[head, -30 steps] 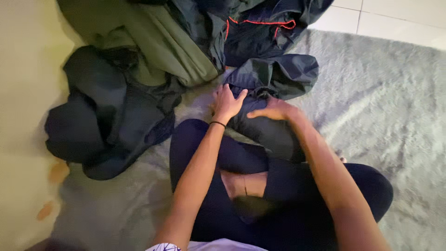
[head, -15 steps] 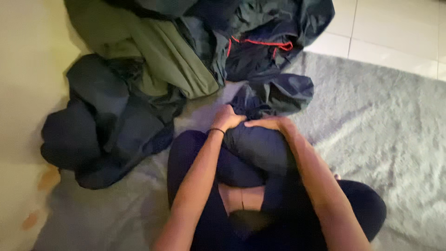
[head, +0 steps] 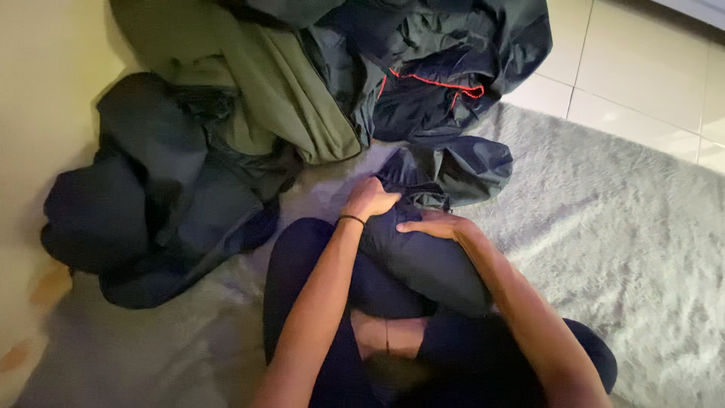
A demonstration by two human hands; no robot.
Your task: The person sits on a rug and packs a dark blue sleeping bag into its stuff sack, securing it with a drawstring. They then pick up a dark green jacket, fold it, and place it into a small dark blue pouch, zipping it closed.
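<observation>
I sit cross-legged on a grey shaggy rug [head: 619, 249]. A dark navy jacket [head: 445, 170] lies over my lap, partly rolled into a bundle [head: 423, 264]. My left hand [head: 370, 198], with a black band on the wrist, is closed on the jacket's fabric at the bundle's far end. My right hand [head: 434, 225] presses flat on top of the bundle, fingers together. The loose part of the jacket spreads out on the rug beyond my hands.
A heap of clothes lies ahead: an olive green garment [head: 279, 91], a dark jacket with red trim [head: 438, 75], and dark garments [head: 158, 204] at the left. Pale tiled floor [head: 642, 68] shows at the upper right, a cream floor [head: 38, 91] at the left.
My hands have drawn closer together on the navy jacket. The left hand went from lying open on the fabric to gripping it, and the bundle on my lap has grown tighter.
</observation>
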